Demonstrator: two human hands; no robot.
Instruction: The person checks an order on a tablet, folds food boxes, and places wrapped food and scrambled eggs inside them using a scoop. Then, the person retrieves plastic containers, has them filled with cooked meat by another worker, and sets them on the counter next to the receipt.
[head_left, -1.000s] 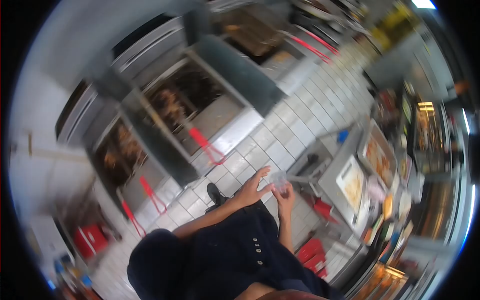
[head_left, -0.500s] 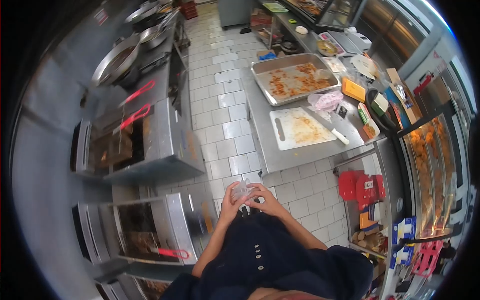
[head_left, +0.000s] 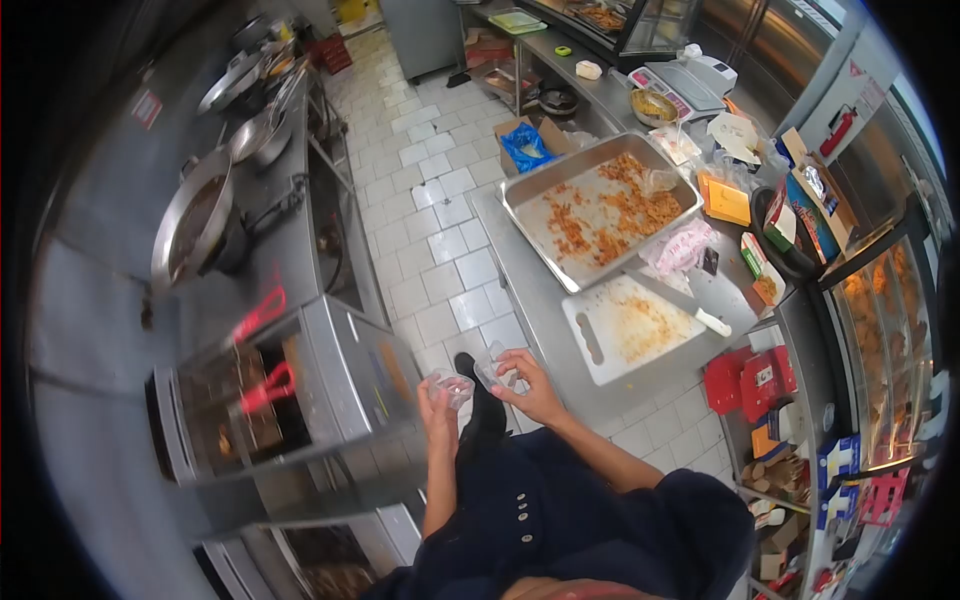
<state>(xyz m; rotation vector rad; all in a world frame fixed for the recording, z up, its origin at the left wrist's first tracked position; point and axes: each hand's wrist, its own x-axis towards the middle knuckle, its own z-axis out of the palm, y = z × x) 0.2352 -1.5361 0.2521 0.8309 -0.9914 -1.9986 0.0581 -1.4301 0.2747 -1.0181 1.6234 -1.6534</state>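
Note:
My left hand [head_left: 437, 412] is closed round a small clear plastic cup [head_left: 455, 388], held low in front of my body. Just to its right, my right hand [head_left: 528, 385] grips a second clear plastic piece [head_left: 494, 367], perhaps another cup or a lid. The two pieces are apart, with a small gap between them. Beyond my right hand, a white cutting board [head_left: 625, 335] with crumbs lies on the metal table [head_left: 540, 320], and a knife [head_left: 690, 303] with a white handle rests across it.
A large metal tray [head_left: 570, 262] with fried bits sits behind the board. Fryers with red-handled baskets [head_left: 268, 388] and a big wok [head_left: 195, 215] stand at the left. Red boxes [head_left: 750, 385] and a lit food display [head_left: 880, 340] are at the right.
My hands, earlier together round the clear plastic, have moved apart with one piece in each. The view has turned from the fryers toward the table, which is now nearer.

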